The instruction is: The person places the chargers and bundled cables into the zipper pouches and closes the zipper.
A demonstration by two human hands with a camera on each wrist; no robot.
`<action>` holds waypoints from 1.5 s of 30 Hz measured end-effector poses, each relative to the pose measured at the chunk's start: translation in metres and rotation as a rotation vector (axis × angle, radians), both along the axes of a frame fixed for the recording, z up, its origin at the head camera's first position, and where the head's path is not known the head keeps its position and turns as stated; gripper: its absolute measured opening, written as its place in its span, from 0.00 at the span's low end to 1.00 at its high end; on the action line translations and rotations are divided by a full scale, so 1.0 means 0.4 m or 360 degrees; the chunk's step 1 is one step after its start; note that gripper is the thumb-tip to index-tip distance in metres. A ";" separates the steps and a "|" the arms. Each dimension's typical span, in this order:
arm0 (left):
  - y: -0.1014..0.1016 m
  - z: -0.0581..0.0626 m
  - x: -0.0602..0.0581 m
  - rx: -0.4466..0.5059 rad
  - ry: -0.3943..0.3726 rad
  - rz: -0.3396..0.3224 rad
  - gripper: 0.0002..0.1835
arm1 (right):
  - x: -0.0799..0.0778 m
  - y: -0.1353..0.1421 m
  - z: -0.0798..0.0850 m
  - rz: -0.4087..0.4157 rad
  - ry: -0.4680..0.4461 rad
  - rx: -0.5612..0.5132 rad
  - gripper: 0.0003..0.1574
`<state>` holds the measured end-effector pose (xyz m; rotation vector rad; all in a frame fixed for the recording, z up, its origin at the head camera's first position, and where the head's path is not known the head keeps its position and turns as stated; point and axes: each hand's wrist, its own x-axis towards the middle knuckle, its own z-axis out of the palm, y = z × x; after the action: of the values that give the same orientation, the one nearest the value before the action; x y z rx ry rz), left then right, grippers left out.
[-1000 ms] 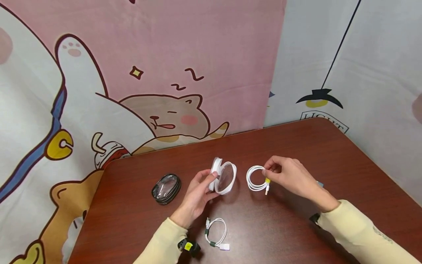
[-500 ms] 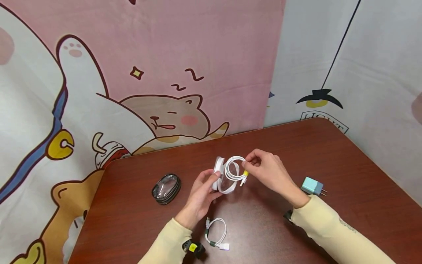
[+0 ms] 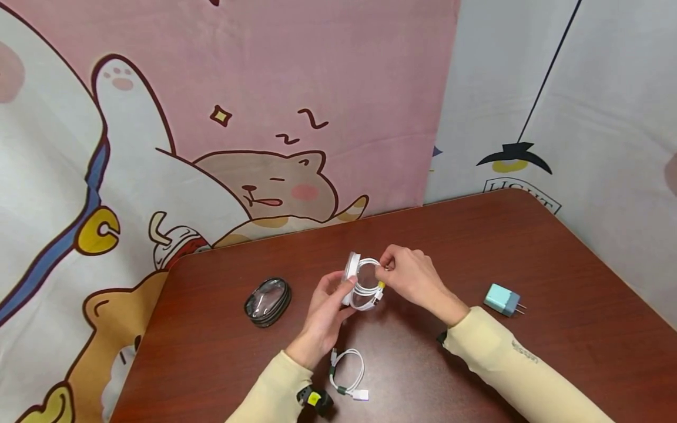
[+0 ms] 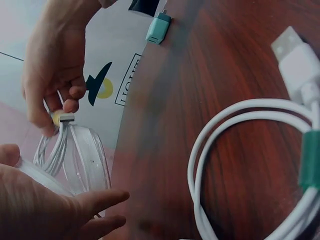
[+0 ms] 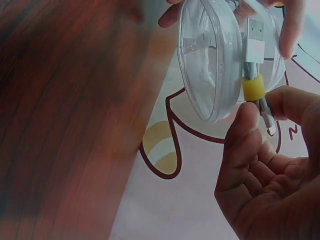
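My left hand [image 3: 327, 308] holds a small clear zip case [image 3: 350, 267] with white trim, spread open above the table, thumb on its near side. My right hand [image 3: 415, 279] pinches a coiled white USB cable [image 3: 365, 290] by its yellow tie [image 5: 253, 88]. The coil overlaps the case's opening in the head view. In the right wrist view the metal USB plug [image 5: 255, 31] lies between the two halves of the clear case [image 5: 215, 65]. Much of the coil [image 4: 50, 155] shows in the left wrist view, between case and right hand.
A black-trimmed clear case [image 3: 268, 301] lies left of the hands on the brown table [image 3: 465, 235]. Nearer me is a second white cable [image 3: 362, 367] with green ties. A mint and blue plug charger [image 3: 501, 299] sits on the right.
My right hand has carried the coiled cable leftward from beside the clear case to its opening. The charger, earlier behind the right arm, now shows. The left hand has barely shifted.
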<state>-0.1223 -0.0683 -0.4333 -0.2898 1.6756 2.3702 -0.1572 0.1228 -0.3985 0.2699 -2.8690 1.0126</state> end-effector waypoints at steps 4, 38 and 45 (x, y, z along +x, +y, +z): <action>0.007 -0.001 0.004 -0.0058 0.0005 0.0006 0.26 | -0.005 -0.010 -0.002 0.0001 -0.0001 0.0001 0.07; -0.013 0.007 0.011 0.0230 0.0017 -0.0092 0.30 | -0.001 -0.010 -0.034 -0.0020 0.0245 0.0203 0.17; -0.022 0.009 0.009 0.0313 0.0015 -0.0035 0.28 | 0.000 0.016 -0.029 0.0036 -0.0083 -0.0172 0.34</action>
<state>-0.1189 -0.0770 -0.4295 -0.2244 1.4266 2.4991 -0.1571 0.1294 -0.4101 0.2724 -2.8504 1.1915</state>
